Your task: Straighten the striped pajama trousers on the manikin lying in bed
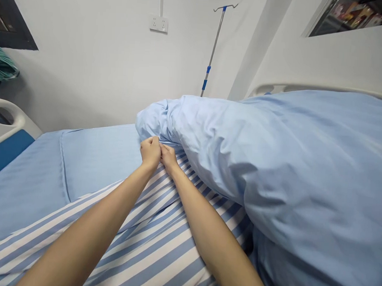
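Note:
A blue-and-white striped cloth [170, 231] stretches across the bed from the lower left, and its stripes run up to my two hands. My left hand [151, 150] is a closed fist on the cloth's far edge. Right beside it, nearly touching, my right hand [168, 155] is pinched closed on the same edge. The fingertips of both hands are mostly hidden. Just beyond and to the right of them bulges a light blue quilt [292, 165], folded back in a thick heap that covers part of the striped cloth.
A blue sheet [104, 151] covers the mattress on the left. Pale bed boards stand at the left [16, 114] and behind the quilt. An IV pole [214, 46] rises by the wall, near a socket [158, 24]. Green fabric [2, 62] hangs at far left.

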Tool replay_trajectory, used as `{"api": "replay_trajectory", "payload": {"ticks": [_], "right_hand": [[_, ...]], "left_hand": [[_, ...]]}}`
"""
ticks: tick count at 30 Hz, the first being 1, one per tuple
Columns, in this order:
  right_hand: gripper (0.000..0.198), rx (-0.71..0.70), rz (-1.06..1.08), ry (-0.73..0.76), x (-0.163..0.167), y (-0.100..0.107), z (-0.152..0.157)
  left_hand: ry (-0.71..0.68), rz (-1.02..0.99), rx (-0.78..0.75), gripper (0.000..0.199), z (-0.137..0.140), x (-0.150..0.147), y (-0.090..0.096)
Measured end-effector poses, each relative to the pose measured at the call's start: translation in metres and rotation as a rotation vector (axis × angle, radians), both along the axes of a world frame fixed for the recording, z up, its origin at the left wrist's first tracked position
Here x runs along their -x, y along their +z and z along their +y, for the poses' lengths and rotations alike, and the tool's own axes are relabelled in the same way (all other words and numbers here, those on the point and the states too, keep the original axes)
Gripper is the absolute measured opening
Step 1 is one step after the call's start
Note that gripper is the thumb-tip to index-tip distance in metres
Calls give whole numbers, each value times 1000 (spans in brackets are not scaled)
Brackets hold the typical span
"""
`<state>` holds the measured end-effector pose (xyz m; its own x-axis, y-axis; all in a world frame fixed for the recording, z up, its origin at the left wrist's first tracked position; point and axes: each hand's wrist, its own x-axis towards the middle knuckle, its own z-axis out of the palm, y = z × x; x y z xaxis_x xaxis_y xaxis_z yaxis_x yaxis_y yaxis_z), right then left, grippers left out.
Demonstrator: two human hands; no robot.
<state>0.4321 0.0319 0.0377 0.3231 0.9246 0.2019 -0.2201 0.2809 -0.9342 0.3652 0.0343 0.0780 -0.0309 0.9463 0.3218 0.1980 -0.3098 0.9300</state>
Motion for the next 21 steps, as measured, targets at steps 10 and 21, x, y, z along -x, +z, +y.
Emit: {"api": "replay_trajectory", "payload": {"ticks": [10,21], "right_hand": [[35,-50,-187,-157,1,-7,4],[32,-68,-1204,-589,-2,29,-25]], "left_hand": [[95,456,21,37,-10,4,-44],[52,592,93,33,-14,3,-39]]}}
